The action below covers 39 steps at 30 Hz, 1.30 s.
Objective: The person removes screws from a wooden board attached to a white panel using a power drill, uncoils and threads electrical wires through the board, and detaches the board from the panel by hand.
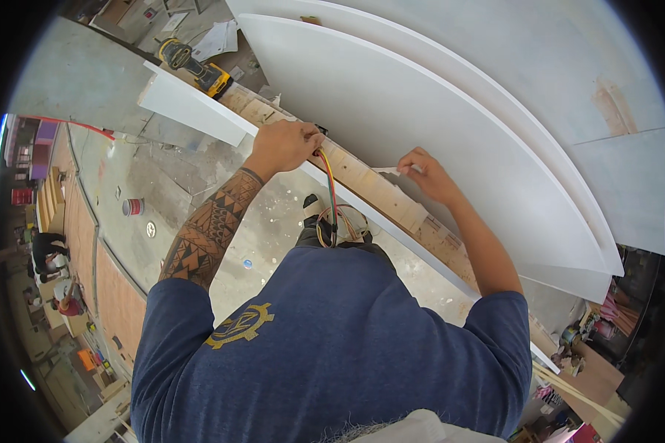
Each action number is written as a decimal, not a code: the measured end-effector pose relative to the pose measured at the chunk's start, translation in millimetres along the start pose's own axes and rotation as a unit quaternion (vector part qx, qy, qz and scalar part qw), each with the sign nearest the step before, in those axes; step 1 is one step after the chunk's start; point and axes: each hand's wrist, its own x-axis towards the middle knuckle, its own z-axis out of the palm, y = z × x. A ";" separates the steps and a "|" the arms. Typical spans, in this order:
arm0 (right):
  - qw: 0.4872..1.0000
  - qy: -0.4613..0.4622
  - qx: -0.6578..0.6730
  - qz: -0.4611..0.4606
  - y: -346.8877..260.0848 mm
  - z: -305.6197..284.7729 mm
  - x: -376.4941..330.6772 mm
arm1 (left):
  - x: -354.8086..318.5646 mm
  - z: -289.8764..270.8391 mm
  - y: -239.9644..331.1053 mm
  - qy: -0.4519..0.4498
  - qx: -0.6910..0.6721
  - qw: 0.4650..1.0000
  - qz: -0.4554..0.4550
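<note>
My left hand (284, 145) is closed at the edge of a long wooden board, its fingers pinching the top end of some coloured wires (330, 177). Yellow, red and dark strands run down from it into a loose coil (347, 221) in front of my waist. The wire tips are hidden behind my fingers. Over the far side of the board, my right hand (426, 176) pinches a thin white strip (385, 170), which reaches toward the board. The wooden board (358, 177) has a white front edge and slants from upper left to lower right.
A yellow and black cordless drill (196, 68) lies at the board's upper left end. Large curved white panels (421, 81) stand beyond it. A paint can (133, 207) is on the spattered floor at left. Two people (50, 255) work farther left. Scraps and tools lie at lower right.
</note>
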 end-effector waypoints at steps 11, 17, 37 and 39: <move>0.973 0.072 0.092 0.201 4.0 -17.0 -28.3 | 1.9 -7.7 5.4 -0.040 0.004 0.999 -0.026; 0.989 -0.073 0.076 0.108 -29.5 -3.7 -24.6 | 1.9 -6.5 8.1 -0.034 0.000 0.999 -0.027; 0.987 -0.127 0.050 0.080 0.2 2.1 -9.4 | 3.4 -5.9 7.2 -0.023 0.003 0.999 -0.031; 0.984 -0.123 0.084 0.099 8.5 3.2 -11.7 | 3.7 -5.0 8.1 -0.022 0.007 0.999 -0.029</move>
